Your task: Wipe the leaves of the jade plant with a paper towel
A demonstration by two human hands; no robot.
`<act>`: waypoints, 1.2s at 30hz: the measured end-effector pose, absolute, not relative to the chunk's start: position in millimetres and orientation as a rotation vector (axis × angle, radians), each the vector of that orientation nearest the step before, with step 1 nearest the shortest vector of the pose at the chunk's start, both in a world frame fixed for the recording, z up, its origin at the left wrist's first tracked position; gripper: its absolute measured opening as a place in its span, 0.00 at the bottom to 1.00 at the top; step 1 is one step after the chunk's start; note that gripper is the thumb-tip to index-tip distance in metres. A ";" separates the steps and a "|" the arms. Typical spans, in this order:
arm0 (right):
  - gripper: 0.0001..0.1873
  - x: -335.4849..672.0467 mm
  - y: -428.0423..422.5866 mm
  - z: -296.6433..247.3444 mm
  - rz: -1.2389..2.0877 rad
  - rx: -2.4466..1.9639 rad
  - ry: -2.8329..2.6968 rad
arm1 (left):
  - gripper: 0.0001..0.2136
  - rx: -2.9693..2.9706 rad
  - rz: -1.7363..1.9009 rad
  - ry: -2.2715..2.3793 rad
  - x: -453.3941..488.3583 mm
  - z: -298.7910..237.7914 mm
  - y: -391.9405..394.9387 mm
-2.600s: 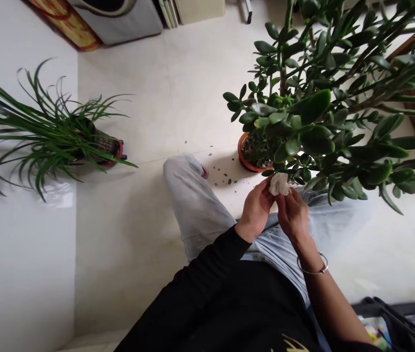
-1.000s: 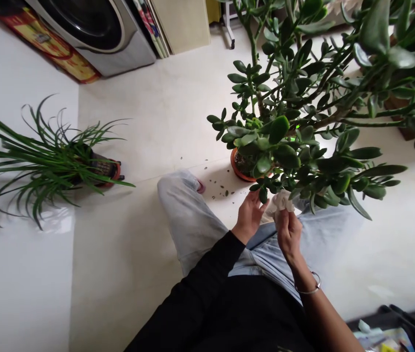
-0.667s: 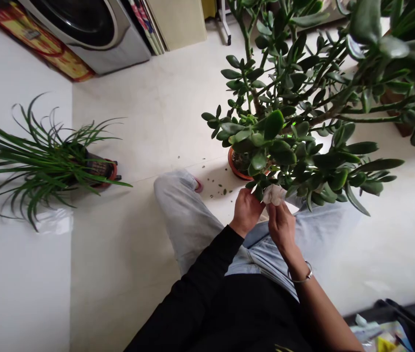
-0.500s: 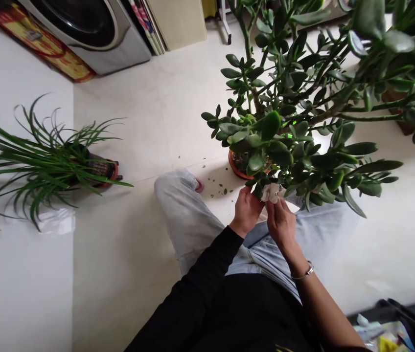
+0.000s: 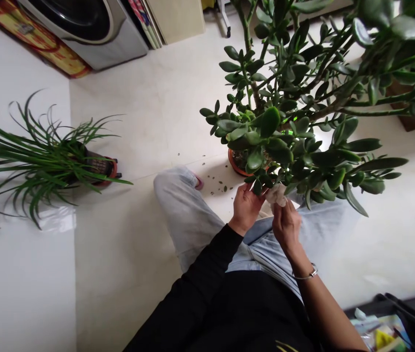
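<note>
**Q:** Head view, looking down at the hands: what sits at the centre?

**A:** A crumpled white cloth (image 5: 277,194), bunched into a wad with no clear long axis. It lies against the lowest leaves of a jade plant (image 5: 269,122), just right of the thick stems, with its upper edge pressed up under the foliage.

**Q:** State of the hands?

**A:** The right hand (image 5: 286,227) is closed in a pinch, its fingertips (image 5: 280,208) pointing up and gripping the cloth from below. The left hand (image 5: 246,208) stands just beside it, palm turned toward the plant and fingers curled upward among the low leaves. Whether it grips a leaf cannot be told. Both forearms rise from the bottom of the frame, the left in a black sleeve (image 5: 207,264), the right bare with a thin metal bangle (image 5: 307,275) at the wrist.

**Q:** What surrounds them?

**A:** The plant's terracotta pot (image 5: 235,164) stands on the tiled floor just beyond the hands, partly hidden by foliage, with small fallen leaves (image 5: 217,178) scattered to its left. Light-blue jeans (image 5: 181,205) cover the bent knee below the left hand. Well apart to the left, a long-leaved plant (image 5: 42,161) spreads from a red-rimmed pot (image 5: 109,168). A front-loading washing machine (image 5: 82,24) stands at the top of the frame.
</note>
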State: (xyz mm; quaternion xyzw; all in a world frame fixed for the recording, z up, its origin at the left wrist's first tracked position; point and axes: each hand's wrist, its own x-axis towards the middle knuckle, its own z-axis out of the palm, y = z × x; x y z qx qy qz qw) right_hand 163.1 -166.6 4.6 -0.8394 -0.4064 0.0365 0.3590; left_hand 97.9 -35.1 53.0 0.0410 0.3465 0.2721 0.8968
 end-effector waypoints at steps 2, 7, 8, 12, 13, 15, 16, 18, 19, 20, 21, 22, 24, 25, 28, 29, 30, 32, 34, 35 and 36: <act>0.18 162.9 -166.3 3.7 0.035 -2.105 -1.045 | 0.15 0.059 0.578 0.700 98.0 53.0 -36.5; 0.18 161.3 -155.4 7.3 0.011 -2.093 -1.055 | 0.13 -0.009 0.582 0.588 96.1 51.6 -37.4; 0.18 161.2 -151.9 9.4 0.034 -2.101 -1.067 | 0.13 -0.014 0.586 0.584 96.0 51.8 -37.3; 0.23 162.3 -139.6 16.6 0.119 -2.181 -1.101 | 0.13 -0.041 0.635 0.582 97.4 56.1 -36.3; 0.24 162.6 -138.0 17.5 0.125 -2.202 -1.109 | 0.13 -0.045 0.635 0.581 98.1 57.6 -35.9; 0.26 163.4 -136.8 18.2 0.128 -2.220 -1.129 | 0.13 -0.041 0.620 0.582 99.5 60.2 -34.8; 0.26 163.9 -136.9 18.5 0.130 -2.221 -1.141 | 0.13 -0.035 0.615 0.584 100.1 60.9 -34.3; 0.26 165.2 -137.7 19.5 0.134 -2.226 -1.157 | 0.12 -0.026 0.607 0.593 100.7 61.1 -33.3; 0.25 166.1 -138.0 20.5 0.134 -2.238 -1.156 | 0.12 -0.025 0.603 0.601 100.8 60.7 -33.0; 0.25 167.0 -138.2 21.7 0.133 -2.254 -1.148 | 0.12 -0.027 0.599 0.610 100.7 59.9 -32.7; 0.25 167.8 -138.2 23.0 0.127 -2.275 -1.129 | 0.12 -0.029 0.593 0.620 100.6 58.9 -32.6; 0.25 168.4 -138.0 24.4 0.118 -2.295 -1.105 | 0.12 -0.031 0.585 0.631 100.5 57.9 -32.6; 0.25 168.5 -137.4 26.5 0.109 -2.316 -1.083 | 0.12 -0.028 0.577 0.643 100.4 55.9 -32.9; 0.24 168.1 -137.0 27.0 0.115 -2.309 -1.093 | 0.12 -0.020 0.575 0.640 100.4 55.0 -33.1; 0.24 167.0 -137.1 26.7 0.151 -2.273 -1.143 | 0.13 0.007 0.584 0.617 100.5 53.4 -33.1; 0.24 167.3 -137.7 26.4 0.144 -2.277 -1.131 | 0.13 0.007 0.587 0.616 100.3 53.1 -33.0; 0.24 168.0 -138.6 26.3 0.121 -2.287 -1.101 | 0.13 0.002 0.584 0.621 100.1 53.0 -32.8; 0.25 169.9 -140.5 27.2 0.062 -2.291 -1.026 | 0.12 -0.017 0.570 0.638 99.6 53.2 -32.3; 0.24 171.7 -141.3 29.7 0.035 -2.241 -1.006 | 0.11 -0.026 0.553 0.658 99.4 53.8 -32.0; 0.23 172.2 -140.7 31.3 0.043 -2.208 -1.025 | 0.10 -0.023 0.552 0.669 99.7 54.1 -31.9; 0.22 172.5 -139.5 32.8 0.054 -2.181 -1.047 | 0.10 -0.019 0.555 0.683 100.1 54.5 -31.8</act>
